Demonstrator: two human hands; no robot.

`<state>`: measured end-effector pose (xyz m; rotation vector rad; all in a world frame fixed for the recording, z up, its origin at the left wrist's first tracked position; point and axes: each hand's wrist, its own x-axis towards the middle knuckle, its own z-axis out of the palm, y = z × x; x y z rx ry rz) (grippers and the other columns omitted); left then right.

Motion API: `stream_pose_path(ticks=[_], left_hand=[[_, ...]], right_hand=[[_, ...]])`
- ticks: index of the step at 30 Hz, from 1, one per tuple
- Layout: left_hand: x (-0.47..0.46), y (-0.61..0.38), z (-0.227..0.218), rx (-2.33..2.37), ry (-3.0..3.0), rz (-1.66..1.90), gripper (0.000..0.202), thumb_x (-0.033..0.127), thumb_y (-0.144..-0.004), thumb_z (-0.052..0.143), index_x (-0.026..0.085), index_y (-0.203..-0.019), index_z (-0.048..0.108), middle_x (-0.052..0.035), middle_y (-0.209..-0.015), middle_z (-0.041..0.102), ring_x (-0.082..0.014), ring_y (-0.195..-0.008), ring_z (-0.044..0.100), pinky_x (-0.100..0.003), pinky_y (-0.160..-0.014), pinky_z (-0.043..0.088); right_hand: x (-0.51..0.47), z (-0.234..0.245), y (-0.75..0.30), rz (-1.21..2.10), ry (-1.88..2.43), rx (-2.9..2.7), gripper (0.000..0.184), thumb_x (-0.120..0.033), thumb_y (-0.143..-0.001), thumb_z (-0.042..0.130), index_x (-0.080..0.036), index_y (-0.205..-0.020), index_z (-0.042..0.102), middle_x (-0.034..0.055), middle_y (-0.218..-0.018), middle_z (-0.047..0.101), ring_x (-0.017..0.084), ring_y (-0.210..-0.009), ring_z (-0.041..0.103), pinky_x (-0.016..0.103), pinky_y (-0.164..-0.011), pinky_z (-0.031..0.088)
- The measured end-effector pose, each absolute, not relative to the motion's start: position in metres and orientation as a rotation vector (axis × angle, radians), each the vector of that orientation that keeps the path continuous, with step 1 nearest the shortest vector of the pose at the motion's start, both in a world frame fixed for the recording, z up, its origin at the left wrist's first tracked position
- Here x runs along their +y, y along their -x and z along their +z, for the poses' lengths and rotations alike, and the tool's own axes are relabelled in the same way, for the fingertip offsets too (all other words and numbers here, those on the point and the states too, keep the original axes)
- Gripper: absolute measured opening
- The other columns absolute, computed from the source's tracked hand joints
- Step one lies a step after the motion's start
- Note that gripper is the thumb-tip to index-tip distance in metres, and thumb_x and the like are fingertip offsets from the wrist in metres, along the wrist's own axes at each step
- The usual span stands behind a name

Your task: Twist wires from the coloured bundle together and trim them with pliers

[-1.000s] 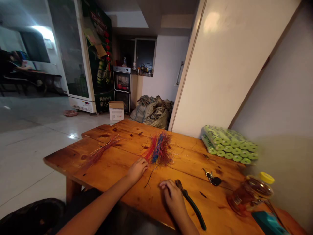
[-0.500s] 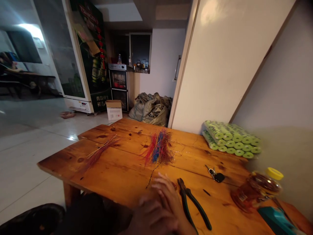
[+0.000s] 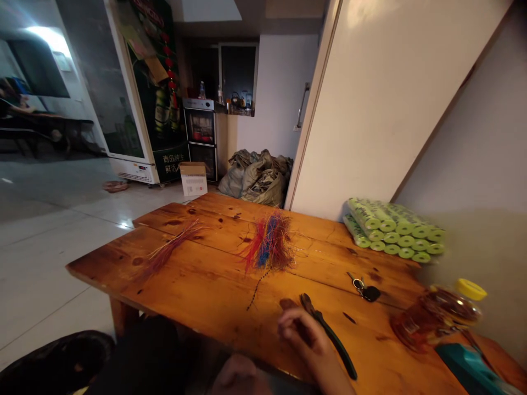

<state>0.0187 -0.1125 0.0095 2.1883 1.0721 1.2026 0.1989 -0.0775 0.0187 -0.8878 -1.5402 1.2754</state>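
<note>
My right hand rests on the wooden table near its front edge. Its fingers are curled over one handle of the black pliers, whose other handle sticks out to the right. My left hand is low at the frame's bottom, below the table edge, and too blurred to show its fingers. A thin twisted wire lies just beyond my right hand. Behind that wire sits a bundle of red, blue and yellow wires. A second, reddish bundle lies to the left.
A set of keys lies right of the pliers. A bottle with a yellow cap lies on its side at the right, next to a teal object. Green rolls are stacked against the wall. Fridges and sacks stand beyond.
My left hand has drawn back from the wire bundle to below the table's front edge. My right hand has shifted onto the pliers' handle. The view moved slightly.
</note>
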Motion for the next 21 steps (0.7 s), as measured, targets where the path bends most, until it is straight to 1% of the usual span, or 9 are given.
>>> stream_pose_path(ticks=[2,5,6,8,10,11,14,18,21], left_hand=[[-0.114,-0.017,0.021,1.006,-2.173,1.208,0.017,0.036,-0.081,0.051,0.037,-0.081,0.067,0.0039,-0.059,0.066,-0.0145,-0.057,0.06,-0.028,-0.058,0.05],[-0.111,-0.017,0.038,1.002,-1.932,1.254,0.02,0.034,-0.082,0.05,0.027,-0.083,0.068,-0.0005,-0.059,0.066,-0.0123,-0.048,0.058,-0.024,-0.051,0.049],[-0.108,-0.019,0.041,1.036,-1.834,1.259,0.021,0.034,-0.083,0.049,0.024,-0.083,0.068,-0.0014,-0.06,0.066,-0.0117,-0.048,0.058,-0.023,-0.051,0.048],[-0.102,-0.021,0.044,1.106,-1.701,1.234,0.02,0.034,-0.082,0.052,0.023,-0.08,0.068,-0.0021,-0.064,0.067,-0.0117,-0.052,0.059,-0.022,-0.055,0.049],[-0.094,-0.024,0.041,1.138,-1.629,1.162,0.02,0.036,-0.078,0.056,0.021,-0.076,0.069,-0.002,-0.064,0.067,-0.0131,-0.058,0.06,-0.023,-0.06,0.049],[-0.091,-0.025,0.038,1.137,-1.561,1.124,0.02,0.037,-0.076,0.057,0.02,-0.073,0.068,-0.0018,-0.063,0.067,-0.0136,-0.06,0.06,-0.023,-0.061,0.048],[-0.078,-0.025,0.021,1.132,-1.276,1.129,0.022,0.038,-0.071,0.062,0.018,-0.064,0.064,-0.0013,-0.063,0.065,-0.0148,-0.064,0.06,-0.024,-0.064,0.047],[-0.041,-0.015,-0.002,1.227,-1.077,1.35,0.025,0.04,-0.073,0.057,0.016,-0.07,0.064,-0.0039,-0.077,0.067,-0.0174,-0.079,0.06,-0.026,-0.072,0.046],[0.006,-0.003,-0.01,1.383,-1.409,1.408,0.025,0.037,-0.075,0.053,0.016,-0.076,0.066,-0.0055,-0.081,0.068,-0.0189,-0.081,0.059,-0.029,-0.077,0.044]], right_hand=[[-0.083,0.027,-0.195,1.26,0.894,-1.729,0.015,-0.034,-0.073,0.064,-0.023,-0.084,0.063,0.0021,-0.078,0.06,0.017,-0.076,0.055,0.027,-0.071,0.041],[-0.092,0.029,-0.187,1.436,0.799,-1.832,0.02,-0.041,-0.067,0.068,-0.024,-0.078,0.065,0.0012,-0.074,0.06,0.017,-0.068,0.054,0.026,-0.062,0.042],[-0.094,0.026,-0.184,1.49,0.77,-1.82,0.024,-0.046,-0.068,0.065,-0.024,-0.077,0.064,0.0012,-0.072,0.059,0.016,-0.065,0.053,0.026,-0.059,0.041],[-0.095,0.017,-0.176,1.589,0.732,-1.766,0.04,-0.059,-0.074,0.052,-0.021,-0.073,0.063,0.0011,-0.062,0.055,0.014,-0.056,0.049,0.025,-0.052,0.038],[-0.094,0.007,-0.169,1.663,0.767,-1.644,0.052,-0.065,-0.079,0.037,-0.019,-0.067,0.058,-0.0021,-0.049,0.045,0.009,-0.043,0.039,0.021,-0.043,0.03],[-0.092,0.002,-0.165,1.718,0.791,-1.554,0.054,-0.066,-0.079,0.035,-0.018,-0.064,0.055,-0.0048,-0.044,0.038,0.007,-0.038,0.031,0.02,-0.039,0.024],[-0.086,-0.009,-0.157,1.899,0.828,-1.242,0.049,-0.066,-0.073,0.047,-0.019,-0.059,0.046,-0.0104,-0.038,0.026,0.004,-0.031,0.018,0.019,-0.033,0.013],[-0.084,-0.018,-0.154,2.062,0.722,-1.082,0.047,-0.062,-0.07,0.055,-0.018,-0.058,0.046,-0.0107,-0.034,0.029,0.003,-0.028,0.02,0.019,-0.031,0.013],[-0.084,-0.021,-0.156,2.115,0.67,-0.944,0.043,-0.059,-0.071,0.057,-0.018,-0.061,0.048,-0.011,-0.034,0.03,0.003,-0.029,0.02,0.018,-0.032,0.014]])
